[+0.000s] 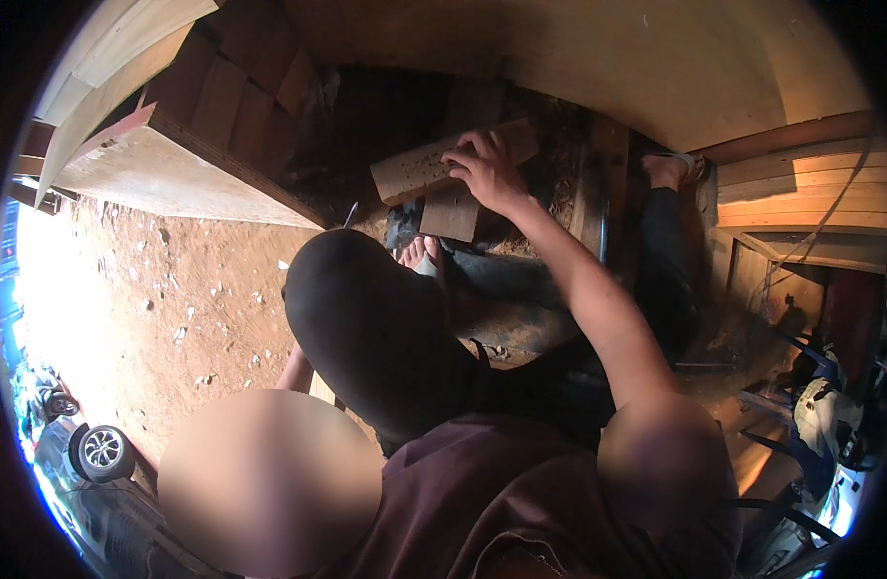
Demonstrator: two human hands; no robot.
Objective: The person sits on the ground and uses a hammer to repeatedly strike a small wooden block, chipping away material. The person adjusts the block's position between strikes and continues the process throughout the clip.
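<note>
My right hand [487, 172] is over a pale wooden board [405, 177] that carries several small dark dots, holes or nail heads. Its fingers are curled and pinched at the board's surface; what they hold, if anything, is too small to make out. Beneath the board, a second wooden piece [450, 214] sticks out toward my foot. A sliver of my left forearm [295, 371] shows beside my raised, dark-clothed knee, which hides the left hand. Beyond the knee a thin, shiny pointed thing [351, 214] stands up; what it belongs to is hidden.
A wooden panel [183, 185] stands at the left, with stacked wood pieces [236, 106] behind it. Bare earth [221, 299] with scattered chips lies left of my knee. Planks [810, 198] are stacked at the right. A car wheel [104, 450] shows at the lower left.
</note>
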